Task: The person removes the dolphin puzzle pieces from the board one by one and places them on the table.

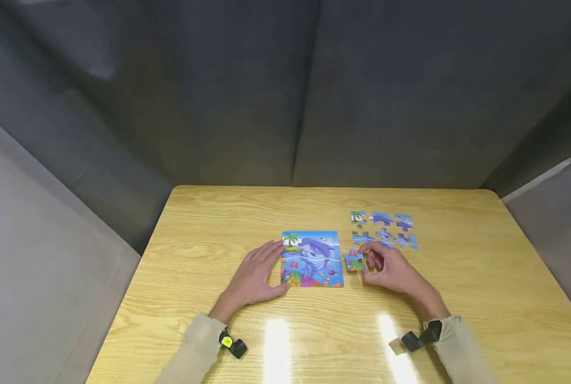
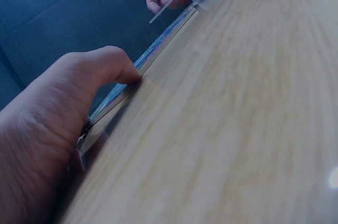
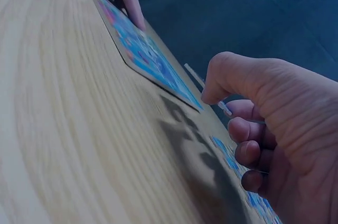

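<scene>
A square dolphin picture puzzle (image 1: 316, 261) lies flat on the wooden table, with a palm tree, crab and coral in its scene. Spread along its left side, my left hand (image 1: 254, 272) touches the edge with fingertips near the upper left and the thumb (image 2: 113, 65) against the lower left corner. Just right of the picture, my right hand (image 1: 391, 271) pinches a jigsaw piece (image 1: 354, 261) showing a crab and green coral between thumb and index finger. In the right wrist view that piece is tilted above the table, and its shadow falls on the wood; the other fingers curl beneath.
Several loose jigsaw pieces (image 1: 381, 218) lie in two rows beyond my right hand, which partly covers the nearer row. Dark curtains (image 1: 228, 106) hang behind the wooden table (image 1: 208, 213), and pale panels stand at both sides. Each wrist wears a small black camera.
</scene>
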Demonstrator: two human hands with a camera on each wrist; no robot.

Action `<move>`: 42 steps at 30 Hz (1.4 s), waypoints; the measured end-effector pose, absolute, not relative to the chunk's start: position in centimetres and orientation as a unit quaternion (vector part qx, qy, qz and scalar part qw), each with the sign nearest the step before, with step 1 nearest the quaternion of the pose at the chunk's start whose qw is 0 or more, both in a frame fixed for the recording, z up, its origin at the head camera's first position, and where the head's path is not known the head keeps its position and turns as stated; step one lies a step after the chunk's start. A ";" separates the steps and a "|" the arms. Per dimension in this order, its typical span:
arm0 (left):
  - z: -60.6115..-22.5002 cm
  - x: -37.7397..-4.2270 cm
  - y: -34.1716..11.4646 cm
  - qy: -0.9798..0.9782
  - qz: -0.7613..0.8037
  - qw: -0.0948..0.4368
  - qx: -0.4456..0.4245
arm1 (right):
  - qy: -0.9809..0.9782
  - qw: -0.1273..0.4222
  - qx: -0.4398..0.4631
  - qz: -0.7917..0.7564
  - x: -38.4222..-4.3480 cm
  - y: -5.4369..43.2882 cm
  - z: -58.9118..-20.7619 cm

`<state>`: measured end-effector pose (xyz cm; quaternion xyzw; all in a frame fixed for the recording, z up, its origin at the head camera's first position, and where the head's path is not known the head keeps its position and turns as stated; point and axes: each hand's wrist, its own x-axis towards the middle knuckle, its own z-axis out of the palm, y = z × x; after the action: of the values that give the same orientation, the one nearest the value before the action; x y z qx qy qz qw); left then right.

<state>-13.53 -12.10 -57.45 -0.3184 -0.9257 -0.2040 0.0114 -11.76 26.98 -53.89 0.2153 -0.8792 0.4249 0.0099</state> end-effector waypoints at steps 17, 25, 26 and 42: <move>-57.4 -13.5 -12.2 -0.927 -0.209 0.006 -0.313 | -0.916 -0.016 0.176 0.361 -12.4 29.2 -54.6; -57.2 -13.4 -12.2 -0.925 -0.213 0.010 -0.315 | -0.917 -0.039 0.167 0.361 -12.5 29.1 -54.6; -57.2 -13.5 -12.2 -0.925 -0.213 0.009 -0.315 | -0.917 -0.041 0.166 0.359 -12.5 29.1 -54.6; -57.4 -13.5 -12.2 -0.924 -0.213 0.008 -0.317 | -0.916 -0.026 0.169 0.364 -12.3 28.8 -54.4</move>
<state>-13.46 -12.23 -57.35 -0.3169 -0.9242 -0.2128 0.0085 -12.28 28.77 -54.41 0.1692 -0.9157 0.3636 -0.0261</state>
